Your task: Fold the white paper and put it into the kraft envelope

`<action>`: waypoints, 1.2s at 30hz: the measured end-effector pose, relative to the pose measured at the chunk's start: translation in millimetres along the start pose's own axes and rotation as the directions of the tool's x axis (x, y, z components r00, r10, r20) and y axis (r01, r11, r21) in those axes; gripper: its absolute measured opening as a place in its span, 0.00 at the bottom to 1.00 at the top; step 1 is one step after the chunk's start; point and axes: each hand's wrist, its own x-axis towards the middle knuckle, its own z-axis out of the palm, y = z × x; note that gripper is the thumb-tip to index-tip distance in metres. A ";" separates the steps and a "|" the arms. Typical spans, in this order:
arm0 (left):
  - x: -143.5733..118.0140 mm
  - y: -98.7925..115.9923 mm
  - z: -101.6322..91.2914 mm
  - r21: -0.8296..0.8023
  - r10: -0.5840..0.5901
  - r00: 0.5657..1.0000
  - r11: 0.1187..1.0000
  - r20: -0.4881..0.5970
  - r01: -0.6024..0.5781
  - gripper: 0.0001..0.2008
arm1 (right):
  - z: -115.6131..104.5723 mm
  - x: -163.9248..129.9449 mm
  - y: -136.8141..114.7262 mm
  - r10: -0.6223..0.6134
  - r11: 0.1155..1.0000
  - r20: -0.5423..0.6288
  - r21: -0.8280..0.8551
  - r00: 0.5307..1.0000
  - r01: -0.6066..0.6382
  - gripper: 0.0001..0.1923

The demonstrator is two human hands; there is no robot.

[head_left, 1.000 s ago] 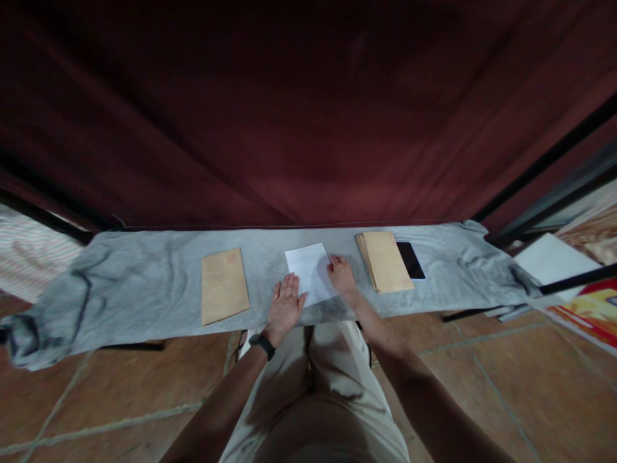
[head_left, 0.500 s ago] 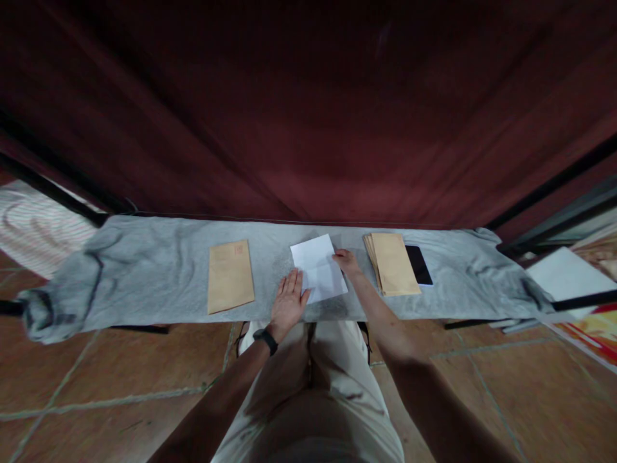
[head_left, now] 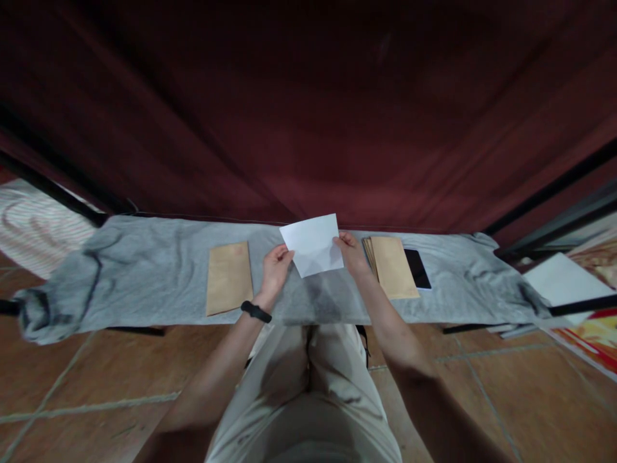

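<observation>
The left hand [head_left: 276, 267] pinches the left edge of a white sheet [head_left: 313, 244], held in front of the person over the middle of the bench; its far edge slants up to the right, and which side is longer I cannot tell. The right hand [head_left: 353, 254], well apart from the left, grips the sheet's right edge. On the grey cloth [head_left: 149, 273] an envelope [head_left: 229, 278] lies at left, long axis running away from the person; at right a fanned envelope stack [head_left: 395, 267] points away too, far end leaning left, with a phone [head_left: 420, 270] against it. Around stand a striped cloth [head_left: 41, 222], a dark red curtain [head_left: 308, 141], tiles [head_left: 96, 373] and a white panel [head_left: 566, 280].
</observation>
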 end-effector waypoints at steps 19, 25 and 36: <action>-78.7 -52.1 -39.3 0.584 0.153 0.845 0.659 0.513 -0.474 0.15 | -59.6 -98.9 69.0 -0.071 0.890 0.174 -0.434 0.982 0.142 0.13; -96.5 -48.6 -45.0 0.618 0.063 0.778 0.569 0.625 -0.543 0.21 | -68.1 -125.0 70.8 -0.117 0.694 0.347 -0.642 0.931 0.327 0.20; -82.2 -51.3 -42.2 0.588 0.085 0.810 0.644 0.581 -0.489 0.23 | -71.3 -127.9 70.6 -0.140 0.630 0.373 -0.681 0.917 0.373 0.28</action>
